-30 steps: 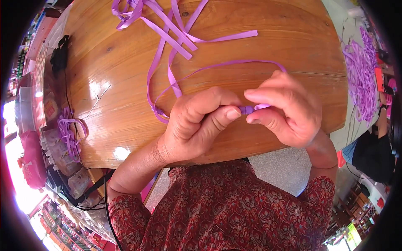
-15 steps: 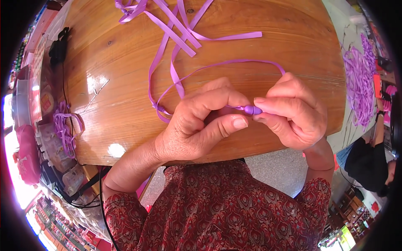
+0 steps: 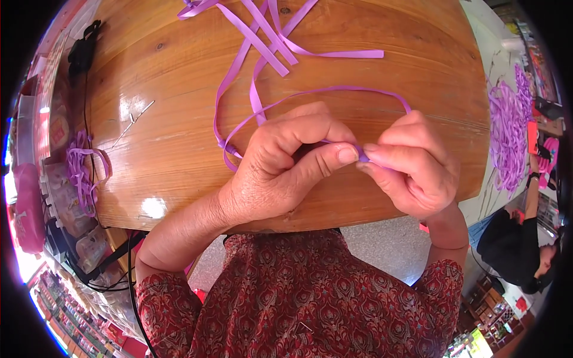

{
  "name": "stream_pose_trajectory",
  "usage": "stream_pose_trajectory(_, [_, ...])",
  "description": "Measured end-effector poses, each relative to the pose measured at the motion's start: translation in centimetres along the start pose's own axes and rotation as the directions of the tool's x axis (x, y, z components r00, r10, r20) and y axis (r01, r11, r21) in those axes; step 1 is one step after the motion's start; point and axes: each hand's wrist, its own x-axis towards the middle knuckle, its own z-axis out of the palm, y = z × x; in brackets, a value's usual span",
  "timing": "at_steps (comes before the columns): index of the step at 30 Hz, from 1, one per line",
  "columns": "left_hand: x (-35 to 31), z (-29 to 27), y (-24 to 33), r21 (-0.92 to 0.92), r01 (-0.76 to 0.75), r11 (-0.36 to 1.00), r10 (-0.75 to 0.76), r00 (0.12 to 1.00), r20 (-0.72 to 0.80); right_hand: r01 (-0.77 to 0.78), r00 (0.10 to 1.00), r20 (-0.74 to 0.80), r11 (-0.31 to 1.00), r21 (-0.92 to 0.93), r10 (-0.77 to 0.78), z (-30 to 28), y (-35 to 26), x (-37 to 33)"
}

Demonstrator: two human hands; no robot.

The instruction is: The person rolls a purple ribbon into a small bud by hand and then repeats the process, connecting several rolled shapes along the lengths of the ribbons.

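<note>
Left hand (image 3: 280,173) and right hand (image 3: 418,173), each grip closed on purple ribbon (image 3: 360,154) above wooden table (image 3: 179,149).

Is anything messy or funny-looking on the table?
A little. Loose purple ribbon strips lie crisscrossed at the far side of the wooden table, not in a neat row. The left hand and right hand pinch one ribbon between them. Nothing looks spilled or broken.

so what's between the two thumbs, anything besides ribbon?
Head view: only the folded purple ribbon, pinched between left hand and right hand. Its loop arcs over bare wooden table behind.
</note>
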Motion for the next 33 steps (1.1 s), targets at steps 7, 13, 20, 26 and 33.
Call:
stream_pose_trajectory(7, [0.0,0.0,0.3,-0.043,0.054,0.998,-0.054,0.999,0.003,-0.137,0.99,0.043,0.973,0.187,0.131,0.1,-0.1,0.0])
stream_pose_trajectory(13, [-0.2,0.1,0.3,-0.209,0.147,0.967,-0.15,0.989,0.002,-0.05,0.998,-0.024,0.998,0.039,0.051,0.5,-0.2,0.2])
stream_pose_trajectory(20, [-0.1,0.0,0.5,-0.053,0.065,0.996,-0.063,0.997,0.037,0.016,0.998,-0.053,1.0,-0.017,-0.016,0.5,0.2,0.0])
stream_pose_trajectory(26, [0.1,-0.1,0.4,0.115,-0.066,0.991,0.065,0.998,0.011,0.014,1.0,-0.014,1.0,-0.024,-0.014,0.0,0.2,0.0])
stream_pose_trajectory(33, [0.1,0.0,0.5,0.159,-0.099,0.982,0.099,0.995,0.006,-0.105,0.994,0.029,0.982,0.158,0.102,-0.4,0.0,0.6])
